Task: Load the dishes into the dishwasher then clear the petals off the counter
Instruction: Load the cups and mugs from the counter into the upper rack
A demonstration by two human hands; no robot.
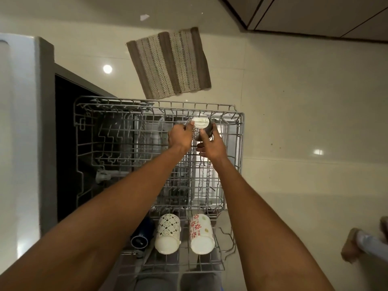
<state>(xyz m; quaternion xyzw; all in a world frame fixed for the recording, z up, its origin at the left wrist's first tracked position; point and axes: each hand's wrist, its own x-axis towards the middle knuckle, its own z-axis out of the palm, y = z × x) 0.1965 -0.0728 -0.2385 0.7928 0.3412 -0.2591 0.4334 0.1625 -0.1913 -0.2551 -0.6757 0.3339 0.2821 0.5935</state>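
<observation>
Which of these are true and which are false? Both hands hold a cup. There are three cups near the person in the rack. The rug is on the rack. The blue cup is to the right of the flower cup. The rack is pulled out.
1. Both hands, left and right, hold a cup. True.
2. Three cups sit near the person in the rack. True: a blue cup, a diamond cup and a flower cup.
3. The rug is on the rack. False: it lies on the floor beyond the rack.
4. The blue cup is right of the flower cup. False: it is to the left.
5. The rack is pulled out. True.
</observation>
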